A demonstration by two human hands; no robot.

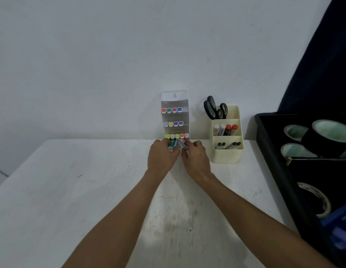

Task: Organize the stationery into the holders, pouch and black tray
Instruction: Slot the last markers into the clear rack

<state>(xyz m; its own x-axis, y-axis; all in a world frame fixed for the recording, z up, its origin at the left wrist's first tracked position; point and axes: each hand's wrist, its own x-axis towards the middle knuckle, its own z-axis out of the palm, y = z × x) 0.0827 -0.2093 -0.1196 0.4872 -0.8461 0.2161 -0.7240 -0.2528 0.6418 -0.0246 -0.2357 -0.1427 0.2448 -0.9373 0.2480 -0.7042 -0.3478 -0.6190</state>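
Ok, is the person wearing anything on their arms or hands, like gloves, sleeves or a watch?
No. Both forearms are bare along all that shows, with no sleeve in frame. The left hand and right hand have no gloves, and no watch, ring or band is visible on either wrist.

1. Both bare forearms rise from the bottom edge and converge toward the frame's centre.
2. The left hand (162,155) lies knuckles up, fingers curled.
3. The right hand (195,157) sits just beside it, fingers curled, thumbs nearly meeting.
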